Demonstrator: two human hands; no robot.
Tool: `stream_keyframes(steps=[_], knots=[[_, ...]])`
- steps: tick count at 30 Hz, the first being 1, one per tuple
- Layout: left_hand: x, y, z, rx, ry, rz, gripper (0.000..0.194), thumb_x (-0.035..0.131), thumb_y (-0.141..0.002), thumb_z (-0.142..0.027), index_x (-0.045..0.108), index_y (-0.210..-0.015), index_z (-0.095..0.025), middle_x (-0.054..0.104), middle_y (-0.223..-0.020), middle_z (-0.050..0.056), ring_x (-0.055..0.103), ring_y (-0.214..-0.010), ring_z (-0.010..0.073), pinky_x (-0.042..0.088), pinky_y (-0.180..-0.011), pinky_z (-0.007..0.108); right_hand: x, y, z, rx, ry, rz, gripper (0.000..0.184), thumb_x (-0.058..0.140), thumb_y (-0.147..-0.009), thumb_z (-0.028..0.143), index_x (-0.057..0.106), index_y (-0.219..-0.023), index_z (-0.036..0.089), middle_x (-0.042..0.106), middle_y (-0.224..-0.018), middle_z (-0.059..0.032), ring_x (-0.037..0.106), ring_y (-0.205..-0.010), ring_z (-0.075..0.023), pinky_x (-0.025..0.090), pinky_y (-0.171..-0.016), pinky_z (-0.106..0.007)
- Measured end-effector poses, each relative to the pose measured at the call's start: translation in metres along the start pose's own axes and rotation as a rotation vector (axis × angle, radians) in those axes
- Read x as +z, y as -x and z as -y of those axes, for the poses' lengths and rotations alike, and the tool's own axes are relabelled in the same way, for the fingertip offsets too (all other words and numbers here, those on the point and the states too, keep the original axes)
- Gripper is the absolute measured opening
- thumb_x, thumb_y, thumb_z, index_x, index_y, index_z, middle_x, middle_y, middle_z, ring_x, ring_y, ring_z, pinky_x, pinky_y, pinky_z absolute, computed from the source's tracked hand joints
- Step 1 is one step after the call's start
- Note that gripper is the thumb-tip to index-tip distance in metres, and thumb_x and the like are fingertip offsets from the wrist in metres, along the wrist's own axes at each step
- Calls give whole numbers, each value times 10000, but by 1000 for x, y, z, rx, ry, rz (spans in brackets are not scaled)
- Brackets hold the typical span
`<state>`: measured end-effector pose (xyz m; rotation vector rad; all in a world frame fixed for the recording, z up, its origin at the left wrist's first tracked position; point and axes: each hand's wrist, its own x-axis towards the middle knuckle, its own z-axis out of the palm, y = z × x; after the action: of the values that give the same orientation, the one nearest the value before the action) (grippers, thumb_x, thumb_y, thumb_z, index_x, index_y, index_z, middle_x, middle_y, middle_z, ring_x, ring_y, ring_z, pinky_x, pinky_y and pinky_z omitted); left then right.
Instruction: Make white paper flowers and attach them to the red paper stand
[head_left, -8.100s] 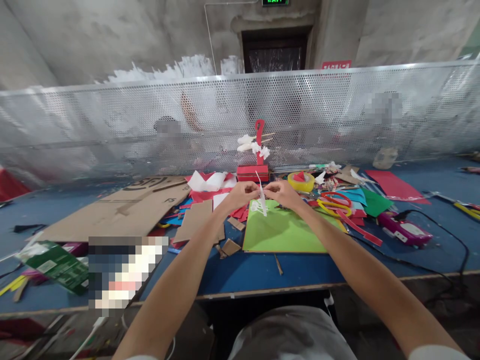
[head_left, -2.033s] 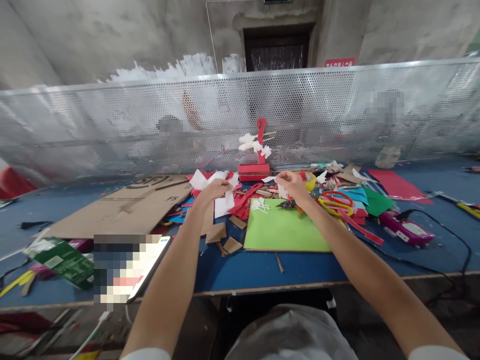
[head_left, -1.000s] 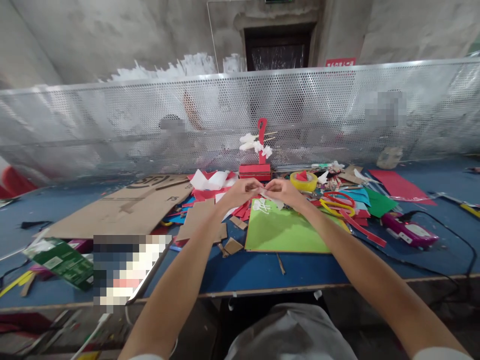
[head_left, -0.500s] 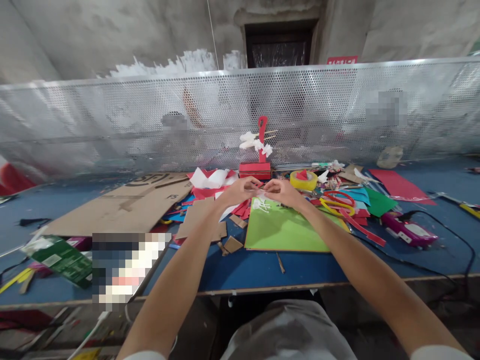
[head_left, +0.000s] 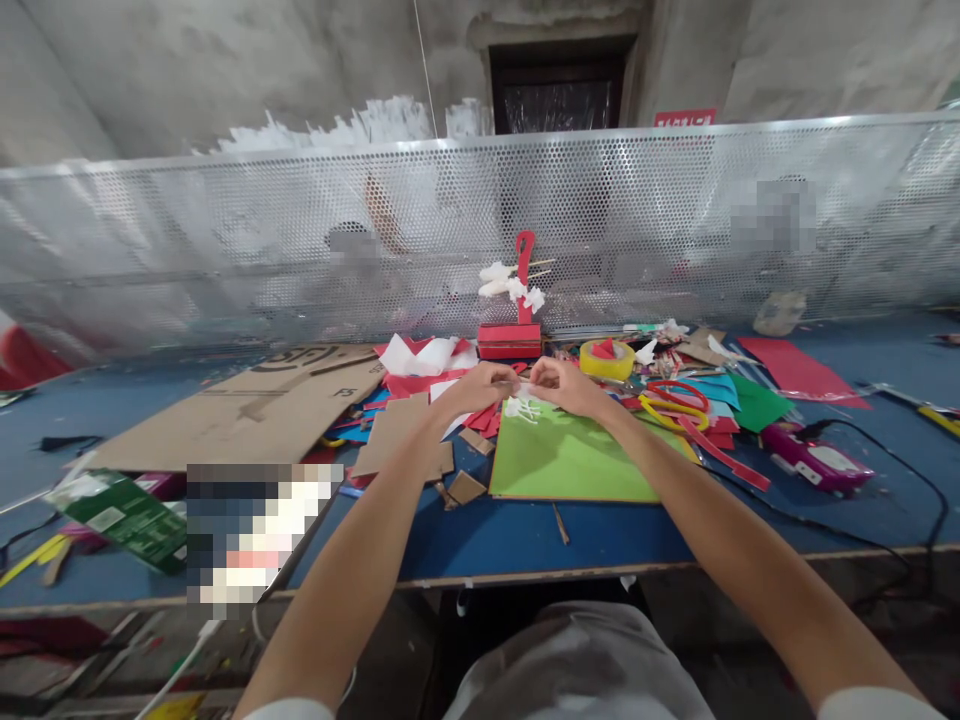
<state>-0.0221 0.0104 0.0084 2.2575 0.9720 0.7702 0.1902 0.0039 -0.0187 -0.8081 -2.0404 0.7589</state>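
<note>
Above the far left corner of a lime-green sheet [head_left: 577, 455], my left hand [head_left: 482, 388] and my right hand [head_left: 568, 386] face each other with their fingertips pinched. Between them is a small piece of thin white paper [head_left: 523, 388], with both hands closed on it. Its exact shape is partly hidden by the fingers. Thin white scraps [head_left: 523, 409] lie on the sheet just below. Behind my hands stands a red box-like base [head_left: 510, 341] with a red upright [head_left: 525, 262], which bears white tufts and thin sticks.
Flat cardboard [head_left: 247, 410] covers the left side, near a green box [head_left: 124, 520]. Yellow tape [head_left: 606, 360], scissors with red and yellow handles [head_left: 675, 405] and a purple device [head_left: 817, 460] with a black cable lie right. A perforated metal screen [head_left: 637, 220] closes off the back.
Both hands stay in almost the same place. Their fingertips have shifted slightly around the white paper; nothing else has visibly moved.
</note>
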Motion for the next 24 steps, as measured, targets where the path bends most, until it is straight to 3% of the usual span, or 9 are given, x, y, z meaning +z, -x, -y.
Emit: stream_keyframes(steps=[4, 9, 13, 18, 24], knots=[[5, 0, -6, -54, 113, 13, 200, 636, -753, -315, 683, -799, -126, 640, -704, 26, 518, -620, 123, 390, -582, 231, 3, 4, 7, -136, 253, 24, 306, 708, -744, 305, 556, -988, 199, 633, -937, -25, 589, -831, -175, 435, -755, -291], [9, 1, -13, -81, 185, 40, 185, 685, -720, -310, 673, -767, -132, 617, -665, 15, 530, -635, 126, 404, -601, 233, 4, 4, 6, -209, 502, -9, 206, 614, -780, 135, 596, -976, 195, 662, -1013, -51, 600, -919, -200, 408, -802, -289], [9, 2, -16, -131, 228, 57, 188, 713, -715, -304, 685, -794, -136, 617, -645, 16, 521, -615, 116, 407, -594, 230, -3, 2, 1, -252, 536, 20, 187, 599, -804, 110, 633, -972, 185, 672, -996, -61, 606, -955, -209, 415, -838, -301], [8, 1, -12, -144, 250, 88, 189, 717, -684, -284, 681, -793, -134, 621, -662, 15, 508, -610, 103, 388, -582, 222, -6, 2, 1, -284, 511, 20, 157, 569, -917, 274, 683, -962, 175, 667, -992, -84, 613, -919, -203, 437, -843, -323], [9, 1, -11, -124, 264, 117, 190, 719, -647, -287, 663, -745, -134, 625, -691, 16, 497, -622, 97, 370, -586, 220, -8, 1, 4, -230, 353, -98, 146, 647, -853, 301, 712, -893, 177, 694, -961, -72, 634, -895, -192, 463, -842, -319]])
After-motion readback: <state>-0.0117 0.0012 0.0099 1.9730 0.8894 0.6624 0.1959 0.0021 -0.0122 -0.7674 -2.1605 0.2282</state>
